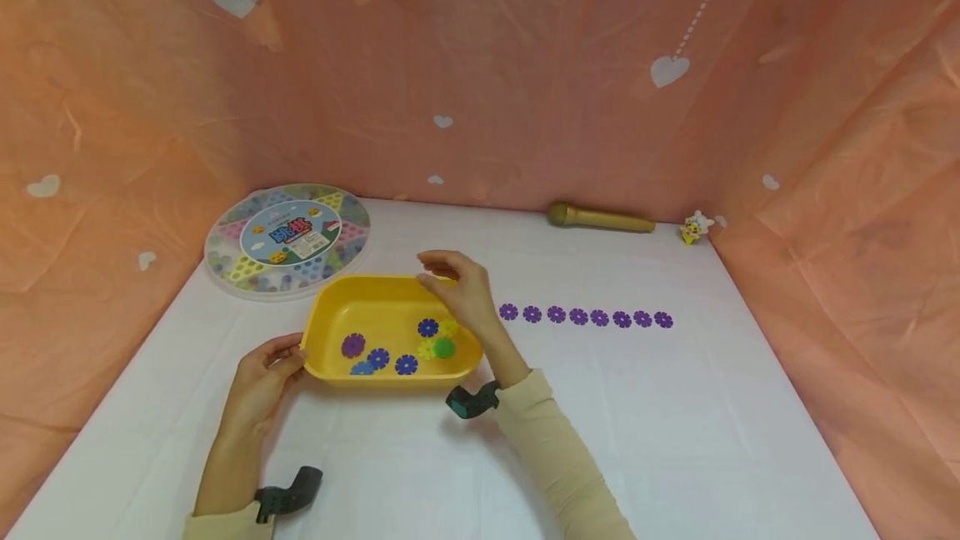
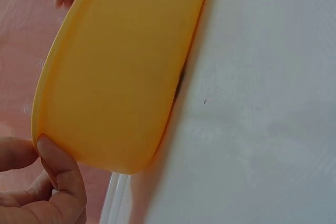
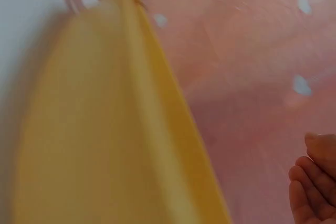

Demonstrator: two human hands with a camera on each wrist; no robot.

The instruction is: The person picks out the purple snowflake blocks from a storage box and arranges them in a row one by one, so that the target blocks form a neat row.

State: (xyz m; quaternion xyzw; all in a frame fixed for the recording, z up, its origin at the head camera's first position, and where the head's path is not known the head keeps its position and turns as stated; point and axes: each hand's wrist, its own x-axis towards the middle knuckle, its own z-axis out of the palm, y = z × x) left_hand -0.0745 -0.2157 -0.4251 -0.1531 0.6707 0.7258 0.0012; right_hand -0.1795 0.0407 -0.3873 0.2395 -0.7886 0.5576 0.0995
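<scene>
A yellow plastic tray (image 1: 382,307) holds several small notched discs, among them a purple disc (image 1: 353,346), blue discs (image 1: 407,364), yellow ones and a green disc (image 1: 444,347). My left hand (image 1: 255,386) pinches its left rim; the thumb (image 2: 60,163) presses the outside wall in the left wrist view. Over the tray's right end is my right hand (image 1: 468,294), its fingers loosely bent. Between those fingers (image 3: 310,182) nothing shows in the right wrist view. To the right of the tray, several purple notched discs (image 1: 578,317) lie in a row on the white table.
A round Chinese checkers box (image 1: 287,242) lies behind the tray at the left. A gold microphone (image 1: 600,217) and a small white and yellow figurine (image 1: 696,227) are along the table's back edge. Orange-pink cloth (image 1: 480,65) with hearts encloses the table (image 1: 637,423).
</scene>
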